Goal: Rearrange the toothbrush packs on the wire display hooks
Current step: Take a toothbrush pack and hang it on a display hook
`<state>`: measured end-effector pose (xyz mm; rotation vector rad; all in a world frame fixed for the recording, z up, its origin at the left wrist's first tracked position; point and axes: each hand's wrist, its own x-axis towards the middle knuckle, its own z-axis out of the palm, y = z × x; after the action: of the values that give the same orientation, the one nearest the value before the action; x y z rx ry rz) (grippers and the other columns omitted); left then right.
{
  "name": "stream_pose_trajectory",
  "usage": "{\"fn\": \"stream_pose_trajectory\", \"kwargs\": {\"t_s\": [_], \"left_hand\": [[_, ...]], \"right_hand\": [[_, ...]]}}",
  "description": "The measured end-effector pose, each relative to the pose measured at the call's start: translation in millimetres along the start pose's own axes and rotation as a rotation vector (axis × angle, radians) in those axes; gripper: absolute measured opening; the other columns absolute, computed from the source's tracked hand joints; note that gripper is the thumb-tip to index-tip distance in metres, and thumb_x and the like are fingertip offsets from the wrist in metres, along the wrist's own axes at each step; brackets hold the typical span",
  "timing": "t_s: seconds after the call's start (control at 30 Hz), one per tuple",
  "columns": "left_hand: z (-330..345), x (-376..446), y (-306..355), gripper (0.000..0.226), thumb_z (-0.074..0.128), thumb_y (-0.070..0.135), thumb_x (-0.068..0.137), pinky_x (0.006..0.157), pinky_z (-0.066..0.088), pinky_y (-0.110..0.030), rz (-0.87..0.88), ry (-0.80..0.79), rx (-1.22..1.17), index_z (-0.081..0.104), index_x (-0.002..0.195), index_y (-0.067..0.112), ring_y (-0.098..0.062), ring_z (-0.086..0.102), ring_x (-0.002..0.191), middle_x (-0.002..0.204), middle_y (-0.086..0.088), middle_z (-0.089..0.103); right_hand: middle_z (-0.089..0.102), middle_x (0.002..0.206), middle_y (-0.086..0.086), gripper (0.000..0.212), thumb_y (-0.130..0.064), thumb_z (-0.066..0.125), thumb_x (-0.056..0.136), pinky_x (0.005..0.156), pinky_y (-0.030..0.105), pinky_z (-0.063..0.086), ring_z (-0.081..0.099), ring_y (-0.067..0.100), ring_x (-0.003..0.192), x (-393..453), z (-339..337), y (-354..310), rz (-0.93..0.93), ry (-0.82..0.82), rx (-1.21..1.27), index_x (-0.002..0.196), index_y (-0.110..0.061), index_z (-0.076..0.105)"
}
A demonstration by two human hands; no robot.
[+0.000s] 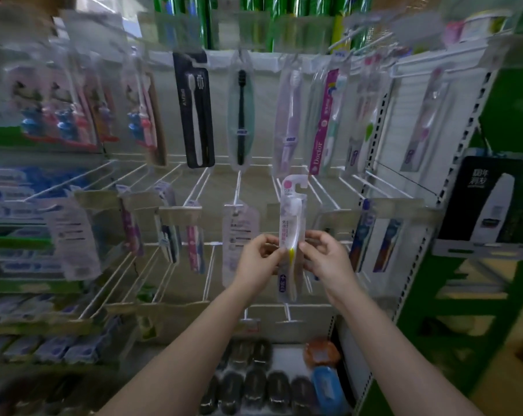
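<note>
I hold a clear toothbrush pack [290, 223] upright in front of the wire display hooks [237, 187]. It has a pink-and-white card top and a yellow-handled brush inside. My left hand [258, 259] pinches its left edge and my right hand [326, 256] pinches its right edge, both near the pack's middle. Its hang hole is just below and in front of the middle row's hooks, off any hook. More packs hang on the top row: a black one [194, 109], a green one [240, 112], a lilac one [288, 115] and a pink "Doctor" one [324, 121].
A white pack [239, 241] hangs left of the held one, and blue packs [383, 244] hang to its right. Toothpaste boxes [17, 193] fill shelves at left. Dark soap cases [254, 382] lie below. A green shelf frame [500, 115] and black boxed item [494, 202] stand at right.
</note>
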<state>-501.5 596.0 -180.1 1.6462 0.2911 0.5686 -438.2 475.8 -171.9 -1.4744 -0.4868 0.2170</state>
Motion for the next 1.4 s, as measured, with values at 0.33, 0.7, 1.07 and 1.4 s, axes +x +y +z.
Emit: {"fn": "stream_pose_trajectory", "kwargs": {"t_s": [0.33,0.7,1.07,1.4], "left_hand": [[-6.1,6.4,-68.5,0.007,0.065,0.009,0.087,0.073,0.057,-0.040,0.084,0.017,-0.068,0.060,0.085,0.015,-0.028,0.064,0.086,0.094,-0.018,0.067],[-4.3,39.7,-138.5,0.006,0.063,0.014,0.089,0.055,0.048,-0.012,0.230,0.024,-0.110,0.060,0.089,0.019,-0.023,0.066,0.084,0.091,-0.008,0.068],[12.5,67.8,-163.7,0.007,0.061,0.008,0.090,0.073,0.057,-0.035,0.372,-0.037,-0.156,0.061,0.097,0.008,-0.023,0.066,0.081,0.097,-0.015,0.070],[20.9,72.4,-187.6,0.003,0.059,0.007,0.091,0.061,0.057,-0.033,0.395,-0.015,-0.210,0.059,0.094,0.008,-0.029,0.068,0.077,0.093,-0.015,0.070]], "right_hand": [[0.071,0.096,0.002,0.016,-0.009,0.058,0.091,0.082,0.037,0.057,0.068,0.020,0.093,6.5,10.2,57.9,-0.094,-0.018,-0.076,0.096,-0.025,0.060],[0.071,0.103,0.005,0.016,-0.013,0.061,0.089,0.083,0.035,0.057,0.068,0.022,0.097,45.3,8.2,123.9,-0.263,-0.105,-0.086,0.105,-0.012,0.061],[0.073,0.098,0.001,0.015,-0.012,0.058,0.091,0.076,0.029,0.059,0.070,0.016,0.090,68.3,-6.6,160.3,-0.526,-0.098,-0.113,0.105,-0.017,0.060],[0.069,0.107,-0.005,0.037,-0.011,0.055,0.092,0.074,0.027,0.058,0.070,0.011,0.090,71.3,-3.9,187.0,-0.549,-0.068,-0.211,0.121,-0.034,0.053]]}}
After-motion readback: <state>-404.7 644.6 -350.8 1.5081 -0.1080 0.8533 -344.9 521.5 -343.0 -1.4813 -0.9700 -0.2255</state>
